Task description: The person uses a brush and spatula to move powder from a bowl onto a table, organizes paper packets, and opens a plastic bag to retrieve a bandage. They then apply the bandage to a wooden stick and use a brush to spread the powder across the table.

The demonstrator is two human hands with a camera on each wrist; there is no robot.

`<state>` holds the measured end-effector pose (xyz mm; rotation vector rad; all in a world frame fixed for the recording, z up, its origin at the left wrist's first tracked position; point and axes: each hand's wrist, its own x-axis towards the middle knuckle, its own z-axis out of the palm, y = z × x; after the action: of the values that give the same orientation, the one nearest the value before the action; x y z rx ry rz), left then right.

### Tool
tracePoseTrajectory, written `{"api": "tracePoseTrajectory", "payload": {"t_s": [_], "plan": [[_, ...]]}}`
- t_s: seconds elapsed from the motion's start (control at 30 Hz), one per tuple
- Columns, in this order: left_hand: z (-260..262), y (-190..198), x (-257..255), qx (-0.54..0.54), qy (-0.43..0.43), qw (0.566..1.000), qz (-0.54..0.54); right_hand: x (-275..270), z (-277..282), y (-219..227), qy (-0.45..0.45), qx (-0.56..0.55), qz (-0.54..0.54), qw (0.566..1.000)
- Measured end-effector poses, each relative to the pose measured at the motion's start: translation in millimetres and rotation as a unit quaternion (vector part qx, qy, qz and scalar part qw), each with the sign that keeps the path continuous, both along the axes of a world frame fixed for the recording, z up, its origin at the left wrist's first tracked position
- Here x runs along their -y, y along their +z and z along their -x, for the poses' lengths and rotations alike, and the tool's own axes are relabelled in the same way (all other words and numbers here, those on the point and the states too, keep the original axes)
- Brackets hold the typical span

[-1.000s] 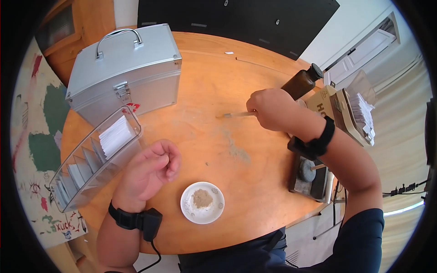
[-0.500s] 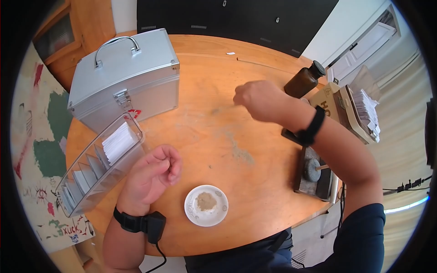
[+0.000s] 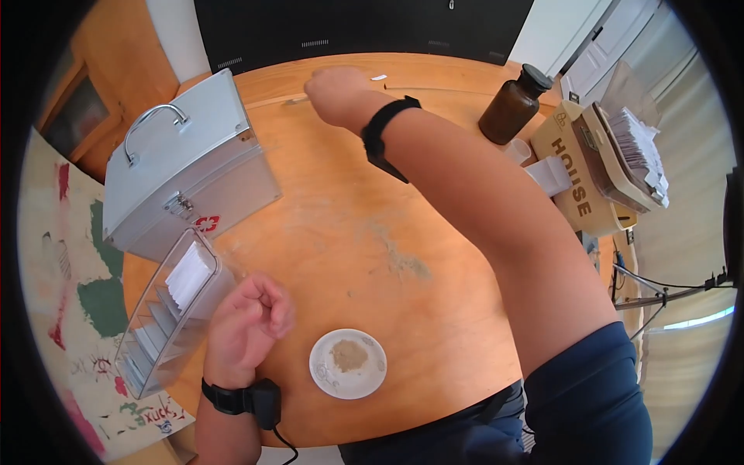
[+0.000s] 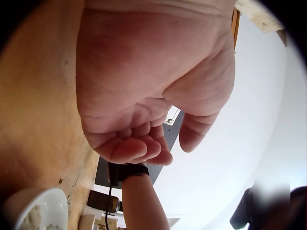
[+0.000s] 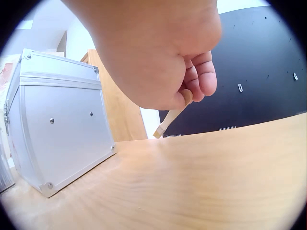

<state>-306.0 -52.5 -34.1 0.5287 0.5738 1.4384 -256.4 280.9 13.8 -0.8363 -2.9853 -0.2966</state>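
My right hand is stretched out over the far part of the table, pinching a small flat brush with a pale handle. The brush's tip points down, close over the wood in the right wrist view. Loosely curled and holding nothing, my left hand hovers above the near left of the table. Just right of it in the head view stands a small white dish with a heap of beige powder in it. Greyish powder smears mark the middle of the table.
A silver metal case stands at the left, with a clear divided holder of white papers before it. Back right are a brown bottle and a beige box marked HOUSE. A black panel borders the far edge.
My right hand has swept left and away from me with the brush, from the right middle to the far edge. My left hand stays loosely curled near the dish.
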Motion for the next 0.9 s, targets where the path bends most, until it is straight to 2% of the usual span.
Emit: {"api": "tracePoseTrajectory", "payload": {"t_s": [0.07,0.13,0.2,0.27,0.33,0.4,0.47,0.6,0.7,0.73,0.8,0.83,0.9], "plan": [[0.4,2.1,0.0,-0.009,-0.001,1.000,-0.005,3.5,3.4,0.3,0.024,0.008,0.001,1.000],[-0.6,3.1,2.0,-0.007,0.003,1.000,-0.001,14.2,-2.8,-1.6,0.112,0.057,-0.033,0.991],[-1.6,5.4,3.2,-0.009,0.001,1.000,0.004,32.6,-27.1,6.6,0.201,0.078,-0.046,0.975],[-2.3,6.6,3.8,-0.008,0.003,1.000,0.004,58.4,-57.8,21.8,0.243,0.119,-0.015,0.963],[-2.3,6.9,4.9,-0.018,0.015,0.999,0.025,65.5,-82.6,31.3,0.259,0.091,0.008,0.962],[-1.7,6.8,4.3,-0.014,0.013,1.000,0.020,64.6,-82.4,33.9,0.271,0.059,0.032,0.960],[-1.2,5.8,4.1,-0.014,0.006,1.000,0.015,46.0,-70.5,32.4,0.139,0.045,-0.036,0.989],[-0.6,4.1,3.6,-0.018,0.006,1.000,0.014,10.4,-31.8,8.2,0.110,-0.041,-0.060,0.991],[0.6,2.4,2.5,-0.023,0.001,1.000,0.006,9.8,-16.0,-6.2,0.088,0.020,-0.040,0.995],[1.6,1.8,2.2,-0.020,-0.004,1.000,-0.001,12.2,-18.8,-2.8,0.089,0.021,-0.042,0.995],[0.0,3.5,4.4,-0.013,0.000,1.000,0.005,30.6,-39.4,6.0,0.180,0.079,-0.029,0.980],[-0.3,4.5,4.2,-0.011,0.003,1.000,0.007,41.9,-53.2,12.4,0.219,0.073,-0.026,0.973],[1.2,4.4,4.4,0.001,-0.004,1.000,0.003,66.8,-81.4,27.8,0.249,0.088,-0.005,0.964]]}}
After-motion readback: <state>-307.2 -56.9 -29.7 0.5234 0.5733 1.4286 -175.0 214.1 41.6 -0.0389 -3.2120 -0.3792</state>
